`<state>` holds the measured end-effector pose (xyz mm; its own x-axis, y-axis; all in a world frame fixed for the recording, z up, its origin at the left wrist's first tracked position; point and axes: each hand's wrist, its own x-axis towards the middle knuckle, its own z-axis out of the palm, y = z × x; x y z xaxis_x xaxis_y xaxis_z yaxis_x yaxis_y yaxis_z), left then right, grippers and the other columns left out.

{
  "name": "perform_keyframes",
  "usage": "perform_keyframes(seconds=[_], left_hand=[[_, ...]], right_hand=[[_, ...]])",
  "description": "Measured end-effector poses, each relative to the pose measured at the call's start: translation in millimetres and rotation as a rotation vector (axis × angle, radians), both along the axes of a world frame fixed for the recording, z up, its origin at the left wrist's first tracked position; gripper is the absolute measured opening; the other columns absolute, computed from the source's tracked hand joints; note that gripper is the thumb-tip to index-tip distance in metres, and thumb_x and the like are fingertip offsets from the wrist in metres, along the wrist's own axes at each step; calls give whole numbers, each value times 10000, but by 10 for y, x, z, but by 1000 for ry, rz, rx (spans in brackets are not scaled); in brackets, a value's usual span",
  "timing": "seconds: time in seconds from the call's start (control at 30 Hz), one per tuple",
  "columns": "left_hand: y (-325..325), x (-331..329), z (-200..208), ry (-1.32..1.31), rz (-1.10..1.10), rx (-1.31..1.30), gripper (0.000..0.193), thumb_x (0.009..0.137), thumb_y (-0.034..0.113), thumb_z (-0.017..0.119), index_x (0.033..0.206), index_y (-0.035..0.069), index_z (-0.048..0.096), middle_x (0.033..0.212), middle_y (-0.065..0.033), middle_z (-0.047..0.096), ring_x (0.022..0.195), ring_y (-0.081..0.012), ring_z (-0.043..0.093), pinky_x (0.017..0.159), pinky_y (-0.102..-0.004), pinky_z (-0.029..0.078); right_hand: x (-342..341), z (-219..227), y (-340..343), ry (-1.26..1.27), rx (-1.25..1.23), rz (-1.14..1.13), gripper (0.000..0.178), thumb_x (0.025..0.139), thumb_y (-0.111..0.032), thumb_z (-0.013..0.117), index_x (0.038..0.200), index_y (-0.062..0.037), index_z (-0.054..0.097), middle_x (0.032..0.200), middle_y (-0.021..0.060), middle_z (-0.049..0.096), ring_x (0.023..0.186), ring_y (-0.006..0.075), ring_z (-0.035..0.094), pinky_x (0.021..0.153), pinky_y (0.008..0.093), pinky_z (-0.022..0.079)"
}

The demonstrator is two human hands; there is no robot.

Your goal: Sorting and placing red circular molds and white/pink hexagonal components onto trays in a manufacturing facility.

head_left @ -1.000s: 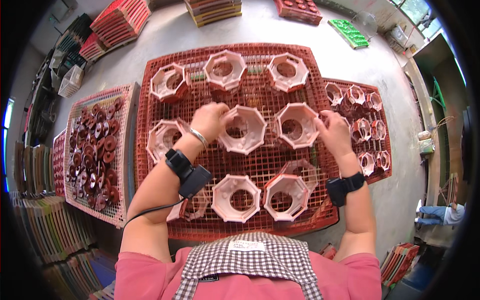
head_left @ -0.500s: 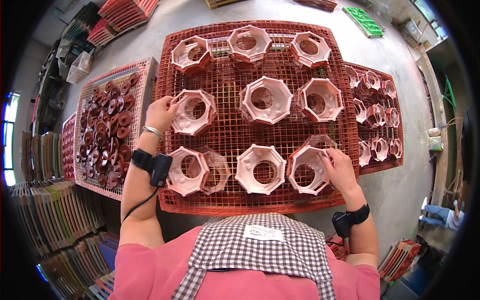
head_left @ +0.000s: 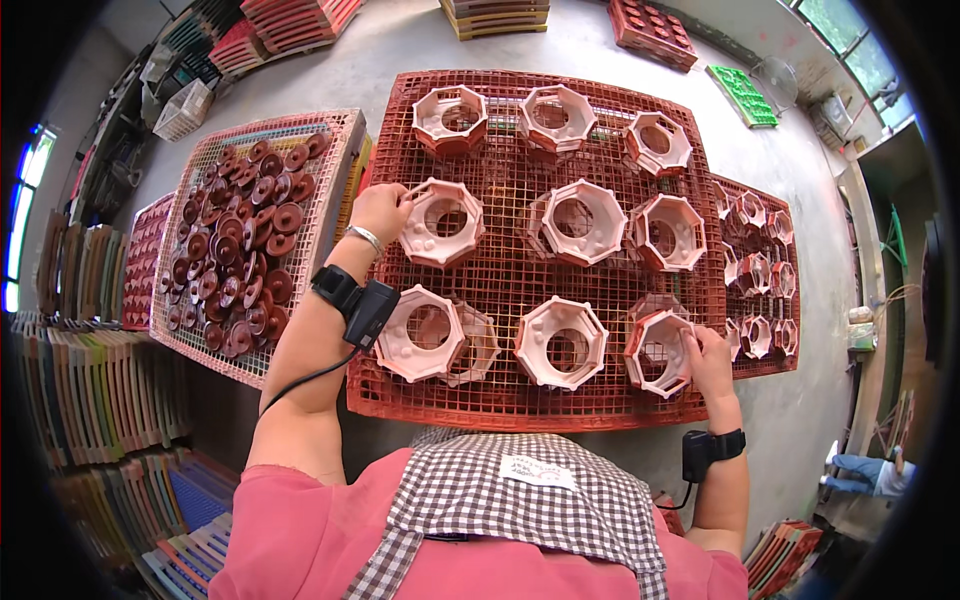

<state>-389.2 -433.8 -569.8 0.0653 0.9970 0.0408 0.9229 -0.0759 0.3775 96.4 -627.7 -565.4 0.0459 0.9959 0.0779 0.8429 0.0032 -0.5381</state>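
Observation:
Pale pink octagonal rings with round holes stand in rows on a red-brown mesh rack (head_left: 500, 412) in front of me. My left hand (head_left: 380, 212) reaches over the rack's left side, its fingers closed in a pinch on the rim of the middle-left ring (head_left: 428, 247). At the near right corner, my right hand (head_left: 708, 365) grips the wall of another octagonal ring (head_left: 644, 340), which leans a little. Between them are the front-left ring (head_left: 396, 350) and the front-middle ring (head_left: 536, 345). Other rings show through the mesh underneath.
Left of the rack, a pale mesh tray (head_left: 205, 355) carries a heap of dark red discs (head_left: 240, 255). To the right is a lower rack (head_left: 760, 365) with similar rings. Stacked boards (head_left: 100, 380) line the far left, and a green tray (head_left: 743, 95) lies on the floor.
The whole view has shifted, so the rack sits farther right and lower. Both hands remain on the same two rings; the right one's ring looks more tilted.

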Motion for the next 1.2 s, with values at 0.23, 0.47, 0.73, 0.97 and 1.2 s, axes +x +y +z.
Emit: perform_keyframes(seconds=[0.23, 0.47, 0.73, 0.97, 1.2], left_hand=[[-145, -72, 36, -62, 53, 94, 328, 769, 319, 604, 976, 64, 614, 896, -154, 619, 823, -287, 601, 747, -377, 467], [-831, -150, 330, -167, 16, 27, 343, 779, 281, 621, 1016, 35, 594, 844, -123, 620, 724, -221, 591, 680, -316, 471], [-1658, -211, 321, -445, 79, -327, 314, 767, 226, 638, 1001, 24, 589, 862, -138, 614, 709, -248, 598, 670, -337, 476], [-1733, -169, 99, -313, 22, -106, 260, 764, 155, 589, 990, 27, 577, 839, -145, 575, 751, -300, 579, 698, -376, 457], [-1713, -107, 275, -385, 33, -135, 236, 761, 97, 550, 981, 20, 588, 821, -145, 574, 669, -265, 577, 624, -339, 462]], right_hand=[[-484, 642, 614, -174, -29, -32, 266, 770, -241, 622, 912, -16, 608, 806, 118, 579, 751, 270, 582, 676, 345, 464], [-1106, 121, 1669, -170, 220, 178, 260, 804, -168, 543, 1036, -52, 555, 990, 156, 575, 876, 334, 576, 772, 402, 462], [-1258, 93, 1906, -138, 26, 166, 257, 814, -117, 490, 1059, -83, 562, 877, 197, 615, 833, 328, 602, 737, 393, 482], [-1496, 4, 1934, -79, 114, 233, 252, 820, -131, 497, 1056, -79, 569, 898, 207, 606, 837, 350, 594, 739, 389, 476], [-1431, 204, 1585, -250, 334, 273, 304, 803, -279, 559, 1032, -79, 579, 896, 133, 590, 766, 306, 584, 711, 389, 479]])
